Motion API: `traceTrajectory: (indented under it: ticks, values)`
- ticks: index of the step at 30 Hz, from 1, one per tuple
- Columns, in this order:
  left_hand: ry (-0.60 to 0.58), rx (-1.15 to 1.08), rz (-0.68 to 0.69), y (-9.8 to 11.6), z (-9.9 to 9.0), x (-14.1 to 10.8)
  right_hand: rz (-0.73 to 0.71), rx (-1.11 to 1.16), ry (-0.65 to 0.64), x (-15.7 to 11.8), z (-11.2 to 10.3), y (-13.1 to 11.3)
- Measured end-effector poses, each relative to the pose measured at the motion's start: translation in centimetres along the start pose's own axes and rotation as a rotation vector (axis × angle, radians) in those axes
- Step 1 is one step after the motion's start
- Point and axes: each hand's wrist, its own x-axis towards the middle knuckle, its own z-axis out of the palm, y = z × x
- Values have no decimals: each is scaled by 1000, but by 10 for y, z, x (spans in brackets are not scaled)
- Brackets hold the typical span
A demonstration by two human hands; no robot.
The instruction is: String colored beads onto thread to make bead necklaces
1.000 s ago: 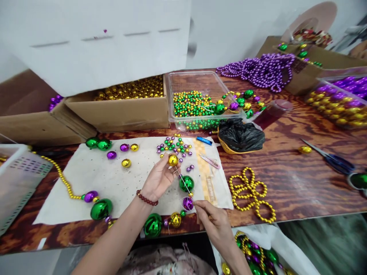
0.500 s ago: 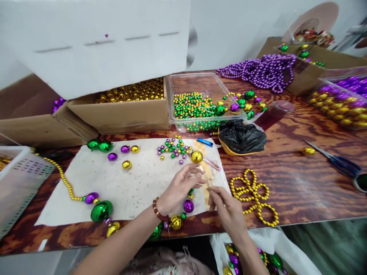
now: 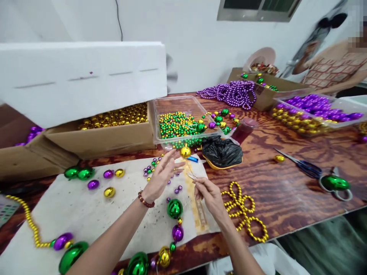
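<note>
Fingers (image 3: 168,160) of the person's left hand (image 3: 157,181) extended; a gold ball (image 3: 185,152) shows right at their tips, against the cloth's (image 3: 86,217) far edge; whether gripped, cannot tell. Right hand (image 3: 210,194) pinches small snips (image 3: 191,175). Ball probably light, rigid, slick, easily dented; best taken across its middle. Containers: clear tray (image 3: 156,133), small green and gold beads; cardboard box (image 3: 100,143), gold beads; clear tub (image 3: 334,125), purple and gold beads; yellow basket (image 3: 218,166), black plastic bag (image 3: 222,151).
</note>
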Motion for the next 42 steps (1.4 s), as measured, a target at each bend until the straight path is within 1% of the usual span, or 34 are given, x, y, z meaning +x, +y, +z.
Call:
traceTrajectory:
  ticks: [2, 4, 10, 15, 17, 22, 27, 32, 36, 37, 40, 41, 42]
  values:
    - [-18, -60, 19, -1, 10, 3, 19, 10, -28, -4, 3, 4]
    - [14, -90, 42, -3, 15, 5, 23, 19, -48, -8, 3, 4]
    - [80, -131, 70, -2, 21, 4, -8, -26, -59, -20, 5, -1]
    - [104, -182, 19, -5, 25, -1, -22, -40, -31, -28, 7, -2]
    - [122, -201, 13, -6, 26, -3, -30, -45, -33, -28, 7, -3]
    - [196, -226, 52, -3, 26, -4, -43, -87, -50, -29, 7, -4]
    - [199, -234, -7, -3, 24, -6, -67, -160, -45, -28, 7, -6]
    - [216, -194, 22, -2, 21, -6, -132, -276, -55, -23, 2, -14]
    - [189, -131, -24, -10, 23, -11, -152, -310, -51, -21, 6, -18]
    - [161, -91, -40, -12, 24, -12, -145, -309, -42, -19, 7, -19]
    - [26, 86, -59, -17, 23, -16, -106, -264, -3, -9, 6, -23]
    - [-2, 147, -49, -17, 21, -16, -90, -224, 14, -4, 2, -25]
    - [-7, 197, -39, -15, 17, -16, -76, -173, 36, 4, -2, -28]
